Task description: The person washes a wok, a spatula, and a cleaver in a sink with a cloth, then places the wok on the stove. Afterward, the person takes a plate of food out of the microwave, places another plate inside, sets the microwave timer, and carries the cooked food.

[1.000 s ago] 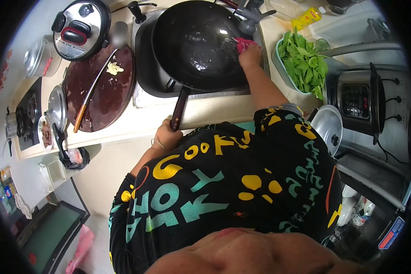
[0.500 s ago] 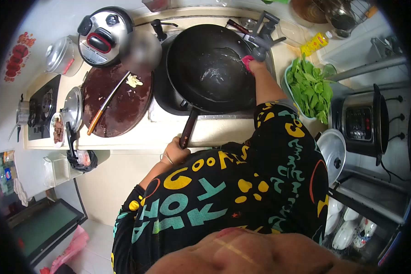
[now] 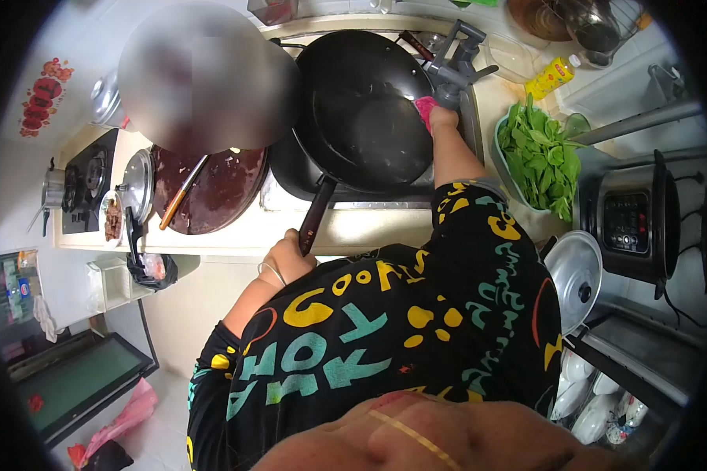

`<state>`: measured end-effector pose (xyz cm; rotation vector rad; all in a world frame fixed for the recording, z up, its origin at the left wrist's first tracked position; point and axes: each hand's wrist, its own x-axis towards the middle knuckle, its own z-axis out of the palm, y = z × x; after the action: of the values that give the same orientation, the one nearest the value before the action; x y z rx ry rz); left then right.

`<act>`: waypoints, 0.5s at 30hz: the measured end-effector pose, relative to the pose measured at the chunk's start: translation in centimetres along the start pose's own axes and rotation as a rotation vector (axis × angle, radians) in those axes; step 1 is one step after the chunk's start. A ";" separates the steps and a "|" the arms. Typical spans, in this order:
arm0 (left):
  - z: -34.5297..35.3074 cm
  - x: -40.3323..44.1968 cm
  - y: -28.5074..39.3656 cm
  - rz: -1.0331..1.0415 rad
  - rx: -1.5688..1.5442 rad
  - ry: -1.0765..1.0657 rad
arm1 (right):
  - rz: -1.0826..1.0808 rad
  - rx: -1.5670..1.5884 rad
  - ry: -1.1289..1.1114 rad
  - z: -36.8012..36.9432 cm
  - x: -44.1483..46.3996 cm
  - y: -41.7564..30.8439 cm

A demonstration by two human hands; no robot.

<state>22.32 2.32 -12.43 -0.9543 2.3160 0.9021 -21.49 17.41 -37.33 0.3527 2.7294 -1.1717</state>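
A black wok rests tilted over the sink, its dark inner wall showing wet shine. My left hand is closed around the end of its wooden handle, near the counter's front edge. At the wok's right rim, my right hand is closed on a pink cloth, which lies against the inside edge. Just above that hand stands the grey faucet. Part of the wok's left rim borders a blurred patch.
To the left, a round chopping board carries a knife. Leafy greens fill a basin on the right, near a yellow bottle. A metal lid and an electric cooker stand further right. A stove is far left.
The wok has shifted slightly and its handle end has swung left with my left hand. The water seen inside it before no longer shows. A blurred patch now covers more of the upper left.
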 end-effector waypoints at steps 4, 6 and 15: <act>-0.4 -0.6 0.1 0.035 0.111 0.044 | 0.157 0.572 -0.050 6.3 3.1 3.8; -0.7 -1.0 0.6 0.001 0.247 0.083 | 0.278 0.811 -0.125 5.6 0.6 2.6; -0.5 -2.9 0.6 -0.081 0.463 0.253 | 0.536 1.293 -0.426 5.6 -4.7 -1.6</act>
<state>23.69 3.54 -10.06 -0.9878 2.5116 0.1972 -17.11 11.56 -38.99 0.7553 1.0932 -2.2554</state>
